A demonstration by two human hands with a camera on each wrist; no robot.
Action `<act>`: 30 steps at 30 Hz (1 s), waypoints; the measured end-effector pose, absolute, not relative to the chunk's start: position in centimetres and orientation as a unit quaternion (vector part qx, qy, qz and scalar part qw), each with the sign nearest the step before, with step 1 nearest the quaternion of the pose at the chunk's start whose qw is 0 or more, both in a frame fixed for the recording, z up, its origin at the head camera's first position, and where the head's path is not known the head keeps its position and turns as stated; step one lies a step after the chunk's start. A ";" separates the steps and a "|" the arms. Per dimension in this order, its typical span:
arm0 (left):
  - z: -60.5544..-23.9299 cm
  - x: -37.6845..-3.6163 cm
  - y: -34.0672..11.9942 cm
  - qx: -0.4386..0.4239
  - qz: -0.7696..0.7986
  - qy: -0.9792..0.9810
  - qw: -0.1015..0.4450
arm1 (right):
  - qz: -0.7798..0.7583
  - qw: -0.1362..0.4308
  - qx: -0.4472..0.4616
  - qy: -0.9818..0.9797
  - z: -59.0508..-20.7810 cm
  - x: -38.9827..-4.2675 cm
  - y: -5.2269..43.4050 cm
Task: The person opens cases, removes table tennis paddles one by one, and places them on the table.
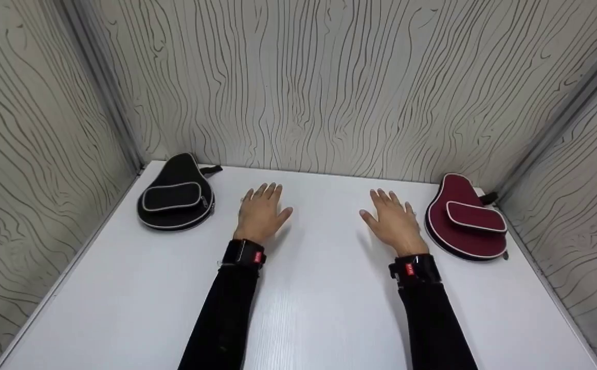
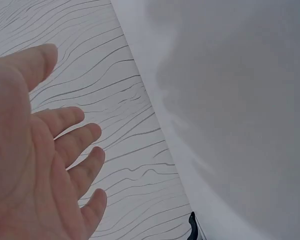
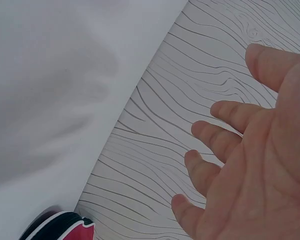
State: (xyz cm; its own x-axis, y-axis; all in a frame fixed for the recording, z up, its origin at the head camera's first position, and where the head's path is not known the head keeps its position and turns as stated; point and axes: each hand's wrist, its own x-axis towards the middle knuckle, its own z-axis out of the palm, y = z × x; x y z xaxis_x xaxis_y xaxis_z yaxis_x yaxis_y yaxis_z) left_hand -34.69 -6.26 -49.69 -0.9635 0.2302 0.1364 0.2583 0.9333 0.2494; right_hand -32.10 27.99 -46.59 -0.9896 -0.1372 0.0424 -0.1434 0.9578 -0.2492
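My left hand (image 1: 259,216) hovers palm down over the white table with fingers spread and nothing in it; the left wrist view shows its bare palm (image 2: 35,170). To its left lies a black table tennis bat case (image 1: 172,198) with light piping and a zipped front pocket. My right hand (image 1: 393,223) is likewise palm down, fingers extended, holding nothing. Just right of it lies a dark red bat case (image 1: 465,241) of the same shape. A corner of this red case (image 3: 82,231) shows at the bottom of the right wrist view.
The white table (image 1: 324,308) is bounded by wood-grain patterned panels at the back (image 1: 298,92), left and right. Each case has a dark strap by its narrow end, and both lie near the table's back corners. Shadows of the hands fall on the tabletop.
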 end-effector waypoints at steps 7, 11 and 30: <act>-49.6 -35.3 -8.8 -0.107 -0.155 -0.980 0.059 | 0.130 0.013 0.073 -0.989 -46.8 -31.9 28.2; -51.5 -37.0 -11.5 -0.095 -0.177 -0.975 0.094 | 0.133 0.006 0.074 -0.988 -46.8 -31.8 28.4; -51.0 -35.0 -20.2 0.101 -0.252 -0.959 0.083 | 0.141 -0.006 0.094 -0.985 -46.6 -32.1 27.9</act>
